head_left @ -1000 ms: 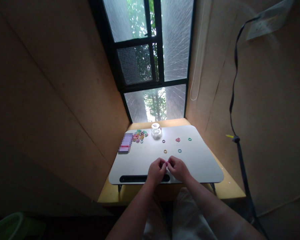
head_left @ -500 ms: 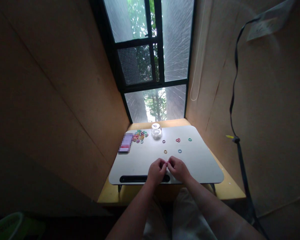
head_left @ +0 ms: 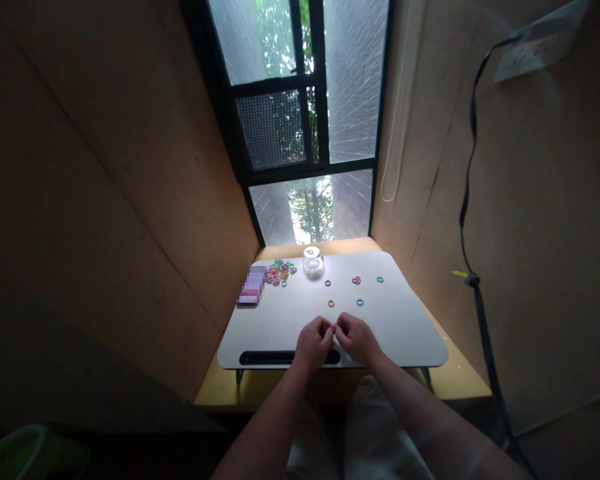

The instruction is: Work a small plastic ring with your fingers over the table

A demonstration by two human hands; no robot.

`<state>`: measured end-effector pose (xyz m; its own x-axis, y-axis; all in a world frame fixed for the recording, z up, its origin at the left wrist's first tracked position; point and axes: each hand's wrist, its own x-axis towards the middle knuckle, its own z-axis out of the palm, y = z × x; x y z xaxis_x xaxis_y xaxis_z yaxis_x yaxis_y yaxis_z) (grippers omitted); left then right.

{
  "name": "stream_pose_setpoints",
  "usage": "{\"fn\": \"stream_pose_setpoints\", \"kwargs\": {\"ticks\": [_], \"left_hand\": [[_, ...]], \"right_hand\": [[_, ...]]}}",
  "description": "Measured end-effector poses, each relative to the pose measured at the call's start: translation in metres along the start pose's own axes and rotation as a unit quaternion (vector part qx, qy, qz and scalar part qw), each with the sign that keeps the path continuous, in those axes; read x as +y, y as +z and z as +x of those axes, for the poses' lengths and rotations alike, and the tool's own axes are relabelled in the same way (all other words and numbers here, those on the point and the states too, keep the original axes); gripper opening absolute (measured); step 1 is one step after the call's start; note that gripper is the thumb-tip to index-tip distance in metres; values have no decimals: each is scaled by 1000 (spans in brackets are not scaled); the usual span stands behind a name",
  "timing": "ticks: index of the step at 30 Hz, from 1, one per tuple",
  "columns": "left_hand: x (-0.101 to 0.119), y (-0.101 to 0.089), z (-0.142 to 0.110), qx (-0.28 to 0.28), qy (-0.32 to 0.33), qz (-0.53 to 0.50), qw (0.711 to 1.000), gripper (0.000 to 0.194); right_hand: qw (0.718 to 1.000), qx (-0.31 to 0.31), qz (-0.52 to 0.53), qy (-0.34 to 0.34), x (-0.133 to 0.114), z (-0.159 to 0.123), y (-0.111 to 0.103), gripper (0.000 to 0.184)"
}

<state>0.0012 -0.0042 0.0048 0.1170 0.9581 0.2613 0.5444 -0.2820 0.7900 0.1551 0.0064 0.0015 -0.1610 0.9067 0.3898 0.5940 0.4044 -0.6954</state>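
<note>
My left hand [head_left: 315, 343] and my right hand [head_left: 357, 338] meet fingertip to fingertip above the near part of a white lap table [head_left: 400, 327]. Both are closed in a pinch on a small pink ring [head_left: 334, 328], which the fingers mostly cover. Just beyond them lie a yellow ring [head_left: 331, 304] and a blue ring [head_left: 360, 303]. Farther back are a purple ring [head_left: 327, 283], a small cluster of red rings [head_left: 356, 281] and a green ring [head_left: 380, 279].
A pile of coloured rings [head_left: 281, 272] sits at the back left, beside a phone-like blurred object [head_left: 251, 287]. A clear container [head_left: 313, 268] stands near the back edge. A dark slot [head_left: 267, 358] runs along the front. Walls flank both sides; a black cable [head_left: 473, 133] hangs right.
</note>
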Motion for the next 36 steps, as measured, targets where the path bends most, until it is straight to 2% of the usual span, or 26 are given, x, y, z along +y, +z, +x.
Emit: {"fn": "stream_pose_setpoints", "kwargs": {"ticks": [36], "left_hand": [[-2, 3, 0, 1, 10, 25, 1000, 14]], "right_hand": [[1000, -6, -1, -5, 1, 0, 0, 14]]}}
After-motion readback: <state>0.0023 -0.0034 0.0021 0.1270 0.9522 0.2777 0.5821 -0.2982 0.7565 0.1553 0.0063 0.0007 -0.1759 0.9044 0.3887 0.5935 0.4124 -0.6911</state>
